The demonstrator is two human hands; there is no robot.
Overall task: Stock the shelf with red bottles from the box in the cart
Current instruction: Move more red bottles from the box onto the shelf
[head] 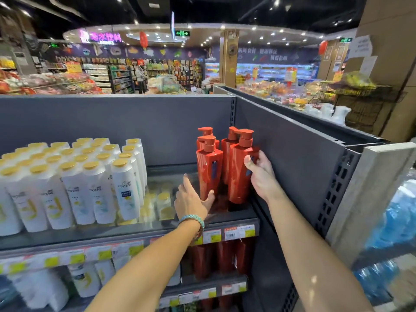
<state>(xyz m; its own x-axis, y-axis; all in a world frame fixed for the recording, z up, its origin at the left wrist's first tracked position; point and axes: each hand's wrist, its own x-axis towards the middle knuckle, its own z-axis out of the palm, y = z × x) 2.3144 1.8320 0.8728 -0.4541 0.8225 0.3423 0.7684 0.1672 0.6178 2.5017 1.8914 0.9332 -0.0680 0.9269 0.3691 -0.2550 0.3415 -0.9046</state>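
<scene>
Several red pump bottles stand upright at the right end of the top shelf (157,224). My right hand (261,174) grips the front right red bottle (238,174) from its right side, thumb across its front, close to the grey side panel. My left hand (191,199) has straight fingers; its thumb touches the base of the front left red bottle (208,170), and the fingers point into the gap left of it. Two more red bottles stand behind these. The box and the cart are out of view.
White bottles with gold caps (74,179) fill the left of the shelf, leaving a gap before the red ones. More red bottles (222,257) stand on the shelf below. The grey side panel (299,167) bounds the right. Wrapped water packs (391,239) sit far right.
</scene>
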